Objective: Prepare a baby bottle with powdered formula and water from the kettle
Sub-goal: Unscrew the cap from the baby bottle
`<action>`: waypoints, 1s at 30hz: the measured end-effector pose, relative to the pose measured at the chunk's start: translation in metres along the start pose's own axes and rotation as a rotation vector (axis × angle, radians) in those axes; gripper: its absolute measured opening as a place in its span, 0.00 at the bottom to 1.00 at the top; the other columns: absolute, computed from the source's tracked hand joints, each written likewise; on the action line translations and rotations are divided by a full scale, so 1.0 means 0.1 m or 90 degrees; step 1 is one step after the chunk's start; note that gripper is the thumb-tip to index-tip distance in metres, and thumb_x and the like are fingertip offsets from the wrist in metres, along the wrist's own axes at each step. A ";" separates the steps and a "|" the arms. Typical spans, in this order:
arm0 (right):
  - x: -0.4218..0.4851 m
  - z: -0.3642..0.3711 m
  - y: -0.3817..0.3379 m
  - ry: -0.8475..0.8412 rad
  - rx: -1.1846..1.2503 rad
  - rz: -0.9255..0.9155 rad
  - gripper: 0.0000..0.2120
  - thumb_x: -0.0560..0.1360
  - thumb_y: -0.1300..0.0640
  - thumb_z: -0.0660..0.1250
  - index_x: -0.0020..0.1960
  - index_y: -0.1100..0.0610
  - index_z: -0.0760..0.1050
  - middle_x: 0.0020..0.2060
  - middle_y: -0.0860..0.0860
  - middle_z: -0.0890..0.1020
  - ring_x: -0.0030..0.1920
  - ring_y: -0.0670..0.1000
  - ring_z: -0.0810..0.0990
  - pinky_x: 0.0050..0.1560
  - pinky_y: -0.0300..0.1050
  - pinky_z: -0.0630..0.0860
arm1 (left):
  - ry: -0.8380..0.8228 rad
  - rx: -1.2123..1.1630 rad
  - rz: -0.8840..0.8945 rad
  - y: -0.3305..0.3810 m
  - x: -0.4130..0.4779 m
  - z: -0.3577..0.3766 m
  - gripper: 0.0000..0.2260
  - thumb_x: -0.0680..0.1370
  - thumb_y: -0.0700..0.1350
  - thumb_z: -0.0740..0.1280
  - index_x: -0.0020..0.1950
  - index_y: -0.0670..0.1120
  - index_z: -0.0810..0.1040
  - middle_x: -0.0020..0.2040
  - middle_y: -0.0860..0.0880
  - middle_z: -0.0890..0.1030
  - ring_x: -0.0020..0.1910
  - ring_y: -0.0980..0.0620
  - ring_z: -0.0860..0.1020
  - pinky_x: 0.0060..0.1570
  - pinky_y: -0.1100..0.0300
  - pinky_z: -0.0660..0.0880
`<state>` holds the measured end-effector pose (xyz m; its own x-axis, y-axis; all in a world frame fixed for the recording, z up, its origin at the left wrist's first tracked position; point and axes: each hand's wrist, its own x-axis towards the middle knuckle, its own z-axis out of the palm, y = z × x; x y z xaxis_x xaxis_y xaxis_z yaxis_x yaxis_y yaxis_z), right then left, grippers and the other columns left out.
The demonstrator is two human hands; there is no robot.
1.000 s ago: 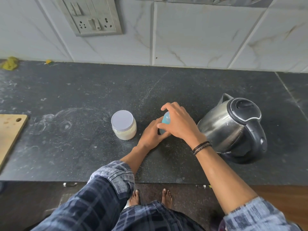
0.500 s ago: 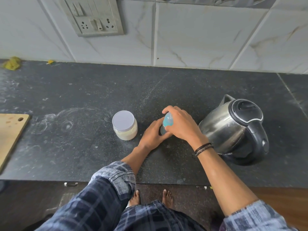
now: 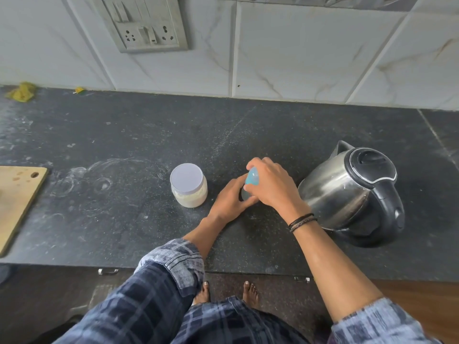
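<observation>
A baby bottle [image 3: 251, 181] with a blue cap stands on the dark counter [image 3: 149, 135], mostly hidden by my hands. My left hand [image 3: 229, 201] wraps around its lower body. My right hand [image 3: 272, 186] covers the blue cap from above, fingers curled around it. A clear jar of pale formula powder [image 3: 189, 186] with a white lid stands just left of my hands. A steel kettle [image 3: 355, 192] with a black lid and handle sits to the right, close to my right wrist.
A wooden cutting board [image 3: 17, 199] lies at the left edge. A switch and socket panel [image 3: 142, 23] is on the tiled wall. Yellow scraps [image 3: 22, 91] lie at the back left. The counter's front edge runs just below my forearms.
My right hand has closed down more over the blue cap and turned slightly on it. The left hand keeps its hold on the bottle. Jar and kettle have not moved.
</observation>
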<state>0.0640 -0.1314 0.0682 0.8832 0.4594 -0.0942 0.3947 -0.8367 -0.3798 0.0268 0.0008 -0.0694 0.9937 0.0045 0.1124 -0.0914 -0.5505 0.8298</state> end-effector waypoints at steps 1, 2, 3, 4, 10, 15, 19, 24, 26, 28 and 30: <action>0.00 0.00 0.01 -0.003 0.005 0.001 0.24 0.75 0.56 0.76 0.68 0.50 0.73 0.60 0.51 0.77 0.60 0.56 0.77 0.46 0.48 0.73 | 0.000 0.001 -0.003 0.00 0.00 0.00 0.23 0.77 0.62 0.68 0.70 0.62 0.68 0.61 0.62 0.77 0.56 0.65 0.72 0.52 0.61 0.71; 0.00 -0.01 0.02 -0.008 0.015 -0.006 0.26 0.75 0.58 0.76 0.69 0.49 0.72 0.61 0.51 0.76 0.60 0.56 0.77 0.47 0.48 0.74 | 0.001 0.002 -0.006 0.00 0.01 0.00 0.23 0.77 0.62 0.68 0.70 0.62 0.68 0.62 0.61 0.77 0.57 0.63 0.73 0.52 0.59 0.72; -0.01 -0.02 0.01 -0.014 0.021 -0.018 0.30 0.74 0.59 0.77 0.71 0.48 0.70 0.63 0.51 0.75 0.60 0.55 0.77 0.49 0.49 0.76 | 0.002 0.003 -0.006 0.00 0.01 0.00 0.24 0.77 0.62 0.68 0.71 0.61 0.68 0.63 0.60 0.77 0.57 0.62 0.73 0.53 0.58 0.72; -0.01 -0.03 0.00 -0.017 0.021 -0.030 0.34 0.73 0.58 0.78 0.74 0.46 0.68 0.66 0.51 0.73 0.61 0.55 0.76 0.50 0.49 0.77 | 0.002 0.003 -0.003 0.00 0.01 -0.01 0.24 0.77 0.62 0.68 0.71 0.61 0.68 0.63 0.60 0.77 0.57 0.61 0.73 0.54 0.58 0.73; -0.01 -0.03 -0.02 0.014 -0.011 0.000 0.23 0.76 0.53 0.76 0.68 0.50 0.73 0.60 0.51 0.77 0.58 0.56 0.78 0.45 0.47 0.72 | 0.002 -0.006 -0.002 0.02 0.00 -0.01 0.24 0.77 0.61 0.69 0.71 0.63 0.67 0.62 0.63 0.76 0.58 0.61 0.73 0.55 0.57 0.74; -0.02 -0.04 -0.04 0.012 -0.009 -0.014 0.31 0.74 0.49 0.78 0.72 0.47 0.69 0.64 0.50 0.72 0.59 0.53 0.74 0.46 0.47 0.74 | 0.004 -0.011 0.016 0.01 0.00 -0.02 0.23 0.77 0.61 0.68 0.71 0.63 0.67 0.62 0.65 0.75 0.58 0.63 0.73 0.53 0.61 0.72; -0.01 -0.04 0.00 -0.010 -0.013 -0.009 0.25 0.74 0.59 0.76 0.69 0.48 0.73 0.64 0.50 0.74 0.61 0.54 0.75 0.48 0.49 0.78 | 0.005 -0.001 0.002 0.00 0.01 -0.01 0.24 0.77 0.62 0.69 0.72 0.62 0.67 0.62 0.60 0.77 0.57 0.62 0.73 0.52 0.59 0.73; -0.02 -0.04 -0.01 0.019 0.011 -0.008 0.28 0.73 0.49 0.78 0.70 0.48 0.71 0.67 0.49 0.69 0.58 0.50 0.71 0.47 0.49 0.76 | 0.010 -0.001 0.017 0.01 0.00 -0.01 0.23 0.77 0.61 0.68 0.71 0.60 0.69 0.59 0.65 0.75 0.55 0.64 0.73 0.50 0.64 0.70; -0.02 -0.03 0.00 0.008 -0.005 -0.007 0.21 0.76 0.56 0.76 0.66 0.49 0.74 0.62 0.49 0.74 0.58 0.54 0.75 0.46 0.48 0.75 | 0.006 0.000 0.009 0.01 0.01 0.00 0.24 0.77 0.61 0.68 0.71 0.60 0.69 0.60 0.63 0.77 0.55 0.62 0.73 0.51 0.61 0.72; -0.03 -0.02 0.01 -0.016 0.010 -0.030 0.23 0.75 0.63 0.75 0.67 0.50 0.75 0.66 0.48 0.72 0.62 0.55 0.74 0.49 0.46 0.75 | 0.007 0.002 0.007 0.00 0.01 0.00 0.24 0.77 0.60 0.69 0.72 0.60 0.68 0.63 0.59 0.77 0.55 0.61 0.73 0.52 0.60 0.71; -0.04 -0.02 0.00 -0.019 0.039 -0.047 0.29 0.72 0.60 0.79 0.70 0.49 0.74 0.74 0.48 0.65 0.64 0.53 0.70 0.56 0.46 0.76 | 0.006 0.000 0.012 -0.01 0.00 -0.01 0.25 0.77 0.59 0.69 0.73 0.59 0.67 0.64 0.57 0.77 0.56 0.62 0.72 0.52 0.62 0.71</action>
<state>0.0611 -0.1341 0.0701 0.8439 0.5286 -0.0911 0.4413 -0.7807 -0.4425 0.0271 0.0018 -0.0695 0.9911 0.0022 0.1332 -0.1100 -0.5504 0.8276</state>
